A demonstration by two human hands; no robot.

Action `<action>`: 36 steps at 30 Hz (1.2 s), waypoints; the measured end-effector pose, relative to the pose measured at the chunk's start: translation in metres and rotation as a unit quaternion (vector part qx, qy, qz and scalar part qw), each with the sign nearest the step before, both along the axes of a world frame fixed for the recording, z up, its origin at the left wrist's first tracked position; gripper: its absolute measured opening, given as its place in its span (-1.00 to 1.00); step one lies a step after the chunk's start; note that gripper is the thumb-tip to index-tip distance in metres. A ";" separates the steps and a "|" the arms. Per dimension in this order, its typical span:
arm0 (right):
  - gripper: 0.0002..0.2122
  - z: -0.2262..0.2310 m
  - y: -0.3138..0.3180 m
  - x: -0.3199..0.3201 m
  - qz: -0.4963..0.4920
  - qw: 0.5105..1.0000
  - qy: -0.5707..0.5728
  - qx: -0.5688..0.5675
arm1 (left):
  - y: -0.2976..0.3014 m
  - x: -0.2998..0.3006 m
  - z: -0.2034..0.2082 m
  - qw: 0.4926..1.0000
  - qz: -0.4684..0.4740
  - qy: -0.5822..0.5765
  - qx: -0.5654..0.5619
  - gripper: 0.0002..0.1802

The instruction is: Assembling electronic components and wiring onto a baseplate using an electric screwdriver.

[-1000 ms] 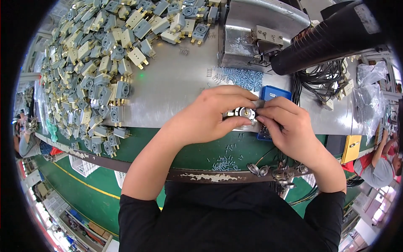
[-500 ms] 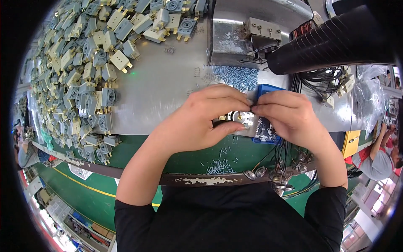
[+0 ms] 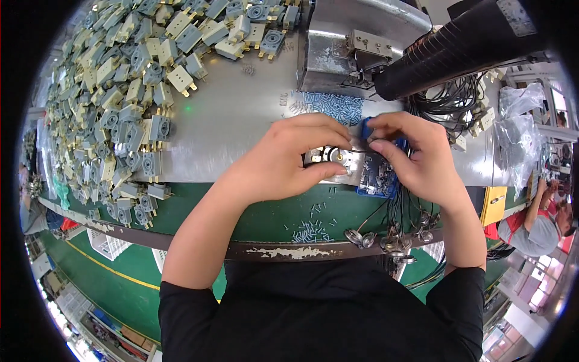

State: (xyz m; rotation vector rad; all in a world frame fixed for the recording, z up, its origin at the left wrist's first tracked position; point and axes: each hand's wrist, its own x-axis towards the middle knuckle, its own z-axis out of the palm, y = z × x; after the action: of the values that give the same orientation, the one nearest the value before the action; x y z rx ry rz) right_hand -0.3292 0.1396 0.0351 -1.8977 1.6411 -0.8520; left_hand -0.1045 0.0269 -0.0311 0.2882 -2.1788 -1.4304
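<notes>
My left hand is closed around a small round component, white and metallic with a brass-coloured centre. Its thumb and fingers grip the sides, hiding part of it. From the component a thin black cable runs right to my right hand, whose thumb presses on it; the index finger is raised and curved away. A metal plate shows just under the component. Close below my right hand, partly covered, lies a blue tray with small metal parts.
Grey and cream switch housings are heaped at left. Blue screws and small springs lie beyond my hands; silver screws lie nearer. A metal fixture and black tube stand behind. Cabled round metal parts hang at the front edge.
My right index finger has lifted off the pinch, and the hand has opened up somewhat beside the cable. My left hand keeps its grip. The whole view has shifted slightly.
</notes>
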 end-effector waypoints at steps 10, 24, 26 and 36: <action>-0.81 0.022 0.000 0.025 -0.054 0.995 -0.035 0.080 | 0.002 0.005 -0.004 0.999 0.001 0.033 -0.018 -0.64; -0.66 0.012 -0.006 0.041 -0.068 0.991 0.007 0.118 | 0.002 0.005 -0.005 1.000 0.003 0.016 -0.020 -0.64; -0.65 0.007 -0.001 0.041 -0.073 0.993 0.019 0.094 | 0.002 0.004 -0.005 1.000 0.004 0.023 -0.020 -0.62; -0.60 -0.009 0.016 0.001 -0.022 0.974 0.105 -0.202 | 0.002 0.006 -0.006 0.999 -0.005 0.026 -0.023 -0.65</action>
State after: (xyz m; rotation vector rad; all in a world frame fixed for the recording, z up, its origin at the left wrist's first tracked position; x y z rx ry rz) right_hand -0.3285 0.1558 0.0261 -2.3000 1.7389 -1.1045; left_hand -0.0986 0.0293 -0.0367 0.2211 -2.1715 -1.3749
